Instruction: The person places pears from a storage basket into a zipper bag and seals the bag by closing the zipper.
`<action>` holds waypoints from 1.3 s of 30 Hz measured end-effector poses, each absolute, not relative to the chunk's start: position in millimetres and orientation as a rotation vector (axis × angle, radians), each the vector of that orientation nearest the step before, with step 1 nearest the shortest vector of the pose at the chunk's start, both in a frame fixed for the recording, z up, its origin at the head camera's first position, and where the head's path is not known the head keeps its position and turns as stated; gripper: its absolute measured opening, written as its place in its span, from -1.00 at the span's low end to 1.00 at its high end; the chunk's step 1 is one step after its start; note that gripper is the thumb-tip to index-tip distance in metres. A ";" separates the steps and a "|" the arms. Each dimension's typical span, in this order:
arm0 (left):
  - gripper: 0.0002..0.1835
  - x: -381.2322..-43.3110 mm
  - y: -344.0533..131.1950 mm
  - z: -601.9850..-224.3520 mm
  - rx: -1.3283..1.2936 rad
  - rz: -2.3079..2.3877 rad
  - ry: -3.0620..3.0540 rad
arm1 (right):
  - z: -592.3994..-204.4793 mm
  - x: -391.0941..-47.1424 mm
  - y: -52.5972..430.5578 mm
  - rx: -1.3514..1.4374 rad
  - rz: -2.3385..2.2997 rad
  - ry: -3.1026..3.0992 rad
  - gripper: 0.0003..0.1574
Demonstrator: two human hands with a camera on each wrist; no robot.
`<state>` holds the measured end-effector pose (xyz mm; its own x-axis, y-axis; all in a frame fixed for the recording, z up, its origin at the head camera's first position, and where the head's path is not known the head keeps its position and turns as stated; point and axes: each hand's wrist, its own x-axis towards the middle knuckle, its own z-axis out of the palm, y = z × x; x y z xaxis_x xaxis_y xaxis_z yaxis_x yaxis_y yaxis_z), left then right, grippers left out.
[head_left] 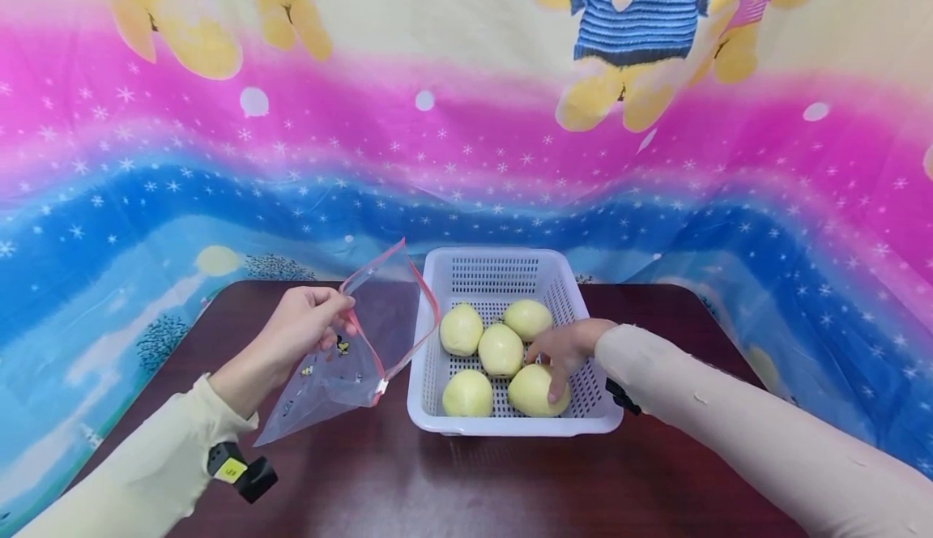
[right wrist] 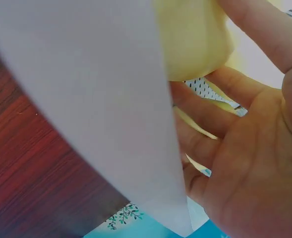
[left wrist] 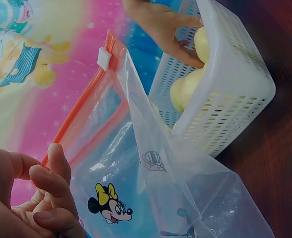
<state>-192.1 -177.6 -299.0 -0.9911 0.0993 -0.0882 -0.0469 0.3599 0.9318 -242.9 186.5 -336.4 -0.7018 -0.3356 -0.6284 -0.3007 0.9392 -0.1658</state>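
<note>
My left hand (head_left: 309, 323) pinches the red-edged rim of a clear slider zip bag (head_left: 328, 388). The bag's mouth gapes toward the basket, and a cartoon mouse print shows on its side in the left wrist view. Several pale yellow-green round fruits, apple-like, lie in a white perforated plastic basket (head_left: 513, 426). Inside the basket, my right hand (head_left: 572, 347) grips the front-right fruit (head_left: 535, 392), thumb on the near side and fingers at the far side. In the right wrist view that fruit (right wrist: 193, 39) sits between thumb and fingers, partly hidden by the basket wall.
The basket stands on a dark red-brown wooden table (head_left: 466, 489), right of the bag. Behind the table hangs a colourful printed cloth (head_left: 466, 157) with bears and snowflakes. A small black device (head_left: 244, 473) is strapped on the left sleeve.
</note>
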 end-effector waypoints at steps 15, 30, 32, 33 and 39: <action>-0.71 -191.4 -178.6 -300.6 0.062 1.719 2.475 | -327.1 -246.9 197.1 -0.502 -0.258 2.309 -0.26; -0.71 -188.8 -179.2 -300.2 0.063 1.717 2.482 | -326.4 -250.1 215.3 -0.539 -0.612 2.363 -0.07; -0.71 -188.7 -179.2 -301.0 0.067 1.722 2.477 | -326.0 -249.3 217.1 -0.545 -0.656 2.372 -0.06; -0.72 -188.7 -179.2 -301.4 0.066 1.723 2.474 | -326.0 -249.0 218.2 -0.544 -0.682 2.376 -0.06; -0.73 -188.0 -179.0 -302.5 0.056 1.716 2.469 | -327.2 -247.6 222.8 -0.585 -0.842 2.363 -0.09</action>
<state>-188.0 -179.0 -302.5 -0.9904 0.1067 -0.0885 -0.0457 0.3512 0.9352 -247.6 222.8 -327.2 -0.7492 -0.5594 -0.3547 -0.2092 0.7079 -0.6746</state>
